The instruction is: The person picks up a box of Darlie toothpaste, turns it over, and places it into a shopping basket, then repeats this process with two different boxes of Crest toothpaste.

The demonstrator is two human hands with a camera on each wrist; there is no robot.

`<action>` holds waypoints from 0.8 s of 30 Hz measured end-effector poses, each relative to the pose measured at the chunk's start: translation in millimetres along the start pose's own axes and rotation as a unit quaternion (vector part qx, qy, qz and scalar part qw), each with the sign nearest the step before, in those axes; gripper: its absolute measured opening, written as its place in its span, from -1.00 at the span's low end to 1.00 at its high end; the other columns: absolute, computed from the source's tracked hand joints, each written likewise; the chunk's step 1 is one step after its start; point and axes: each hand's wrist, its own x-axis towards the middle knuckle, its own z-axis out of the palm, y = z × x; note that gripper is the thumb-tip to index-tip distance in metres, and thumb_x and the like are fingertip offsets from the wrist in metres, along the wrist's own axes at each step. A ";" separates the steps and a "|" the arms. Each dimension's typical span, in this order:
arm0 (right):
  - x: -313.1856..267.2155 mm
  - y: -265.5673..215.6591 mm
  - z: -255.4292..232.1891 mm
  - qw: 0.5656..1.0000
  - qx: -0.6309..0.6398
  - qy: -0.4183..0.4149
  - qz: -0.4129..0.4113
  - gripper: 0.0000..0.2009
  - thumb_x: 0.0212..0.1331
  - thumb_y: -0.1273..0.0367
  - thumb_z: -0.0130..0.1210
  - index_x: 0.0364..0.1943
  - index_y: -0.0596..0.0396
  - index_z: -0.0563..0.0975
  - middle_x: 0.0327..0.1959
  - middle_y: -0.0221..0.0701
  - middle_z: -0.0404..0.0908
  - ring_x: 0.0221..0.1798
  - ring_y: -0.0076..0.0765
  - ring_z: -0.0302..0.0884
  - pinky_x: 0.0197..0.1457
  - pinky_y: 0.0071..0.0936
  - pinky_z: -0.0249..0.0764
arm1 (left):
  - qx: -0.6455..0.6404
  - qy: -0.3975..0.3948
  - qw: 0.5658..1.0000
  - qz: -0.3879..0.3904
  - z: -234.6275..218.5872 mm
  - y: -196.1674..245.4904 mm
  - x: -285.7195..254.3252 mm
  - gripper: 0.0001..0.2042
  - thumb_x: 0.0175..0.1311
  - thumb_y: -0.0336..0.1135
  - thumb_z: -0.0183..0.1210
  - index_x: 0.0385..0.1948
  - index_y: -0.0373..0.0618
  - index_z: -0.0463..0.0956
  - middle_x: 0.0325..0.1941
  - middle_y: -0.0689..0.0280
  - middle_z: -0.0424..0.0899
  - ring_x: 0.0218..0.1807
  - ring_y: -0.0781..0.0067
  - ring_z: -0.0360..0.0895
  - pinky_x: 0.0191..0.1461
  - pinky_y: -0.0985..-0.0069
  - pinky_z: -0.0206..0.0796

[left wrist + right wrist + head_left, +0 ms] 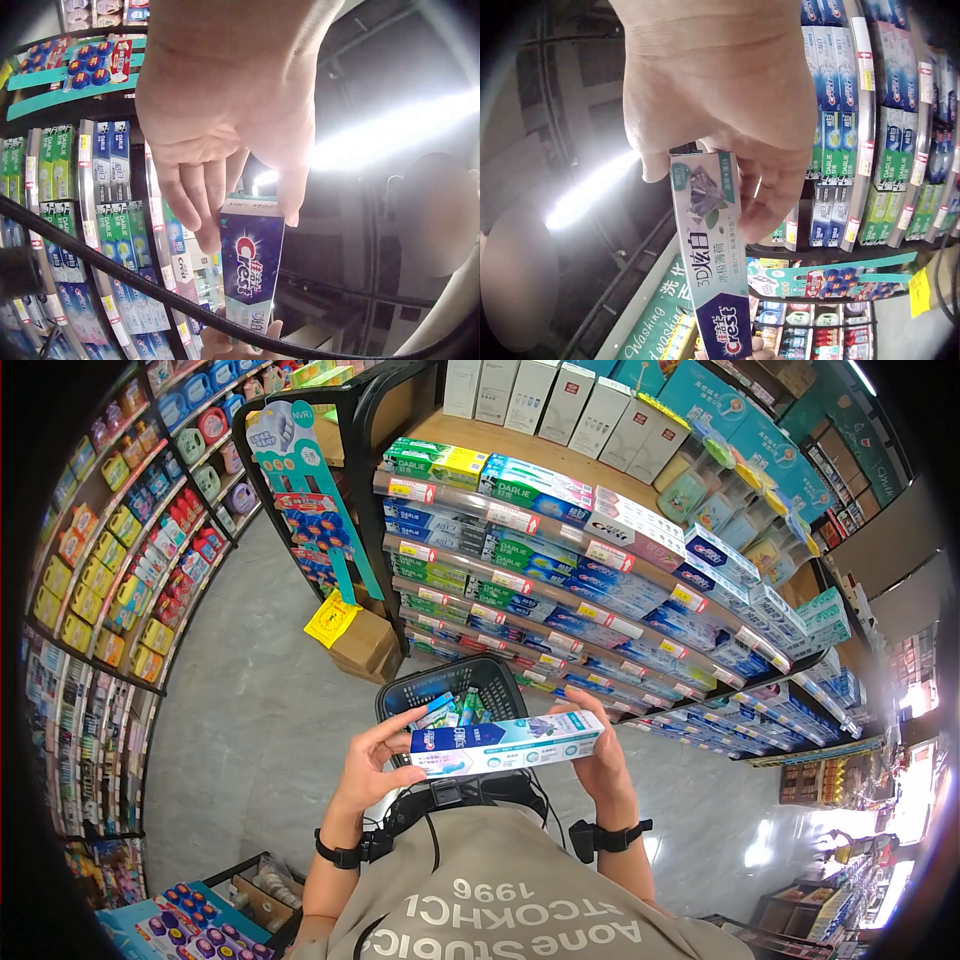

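A long Crest toothpaste box (507, 746), dark blue at one end and pale teal and white along the rest, is held level in front of the chest. My left hand (370, 760) grips its dark blue end between thumb and fingers. At the pale end, my right hand (603, 753) pinches the box. Seen from the left wrist, the toothpaste box (252, 262) shows its Crest logo beneath the left hand (225, 135). From the right wrist, the toothpaste box (711, 255) hangs below the right hand (724, 97), its printed front showing.
A dark shopping basket (385, 705) with several packages inside stands just beyond the box. Toothpaste shelves (560, 590) curve along the front and right. A cardboard carton (368, 648) with a yellow sign (333, 620) sits at the shelf end. Bottle shelves (110, 575) line the left.
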 end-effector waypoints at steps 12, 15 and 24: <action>2.2 -3.5 8.4 1.000 -0.002 0.021 0.009 -0.10 0.20 -0.21 0.28 0.46 0.09 0.26 0.22 -0.22 0.53 0.29 -0.24 0.53 0.34 -0.27 0.47 | -0.055 0.001 0.998 -0.037 10.8 5.2 7.0 -0.48 0.21 -0.51 0.40 0.23 -0.36 0.48 0.18 0.14 0.63 0.21 0.42 0.57 0.32 0.43 0.41; 4.3 -2.5 13.0 0.999 -0.027 0.016 0.011 -0.11 0.22 -0.21 0.26 0.46 0.08 0.25 0.22 -0.24 0.53 0.29 -0.27 0.53 0.34 -0.27 0.46 | -0.006 -0.004 0.999 -0.038 9.2 -0.2 9.7 -0.50 0.22 -0.53 0.39 0.21 -0.35 0.48 0.18 0.18 0.62 0.20 0.44 0.55 0.31 0.46 0.41; 14.4 -57.6 28.4 0.938 -0.298 0.071 -0.164 -0.37 0.19 0.20 0.36 0.35 0.08 0.46 0.26 -0.28 0.55 0.28 -0.24 0.50 0.26 -0.31 0.47 | -0.048 0.082 0.995 -0.018 2.6 -3.4 11.8 -0.50 0.17 -0.39 0.42 0.15 -0.38 0.54 -0.07 0.11 0.71 -0.08 0.37 0.71 0.00 0.41 0.64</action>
